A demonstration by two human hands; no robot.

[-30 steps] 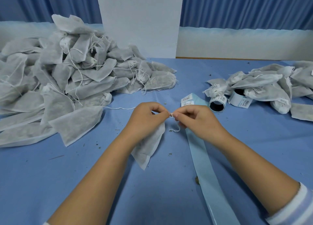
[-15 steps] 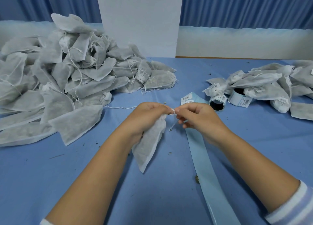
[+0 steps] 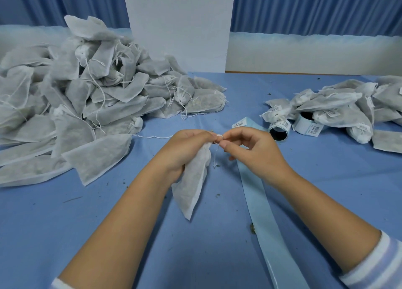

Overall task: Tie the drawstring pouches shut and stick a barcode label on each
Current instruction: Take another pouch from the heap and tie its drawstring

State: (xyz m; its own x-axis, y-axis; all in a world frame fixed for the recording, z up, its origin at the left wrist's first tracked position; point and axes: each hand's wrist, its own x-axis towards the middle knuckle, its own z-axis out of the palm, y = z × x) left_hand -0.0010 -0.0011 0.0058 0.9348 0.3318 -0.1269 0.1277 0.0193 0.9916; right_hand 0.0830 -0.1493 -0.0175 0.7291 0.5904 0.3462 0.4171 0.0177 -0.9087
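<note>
Pouch (image 3: 193, 184) held over the blue table (image 3: 104, 223).
I saw the left hand (image 3: 187, 149) grip its neck and hide it; the right hand (image 3: 254, 151) pinched the drawstring (image 3: 218, 136) loop, too small to tell if knotted.

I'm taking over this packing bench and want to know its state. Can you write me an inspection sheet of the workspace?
Surface: blue table, dusted with dark crumbs.
Job's things: held pouch; large pouch pile at left; smaller pile at right, several labelled; label roll and second roll beside it; backing strip trailing to the near edge.
Clutter: loose string from the large pouch pile.
Hands: left hand grips the pouch's neck; right hand fingers pinch its drawstring.
Cables: nothing seen.
Surroundings: white panel, blue curtains.
</note>
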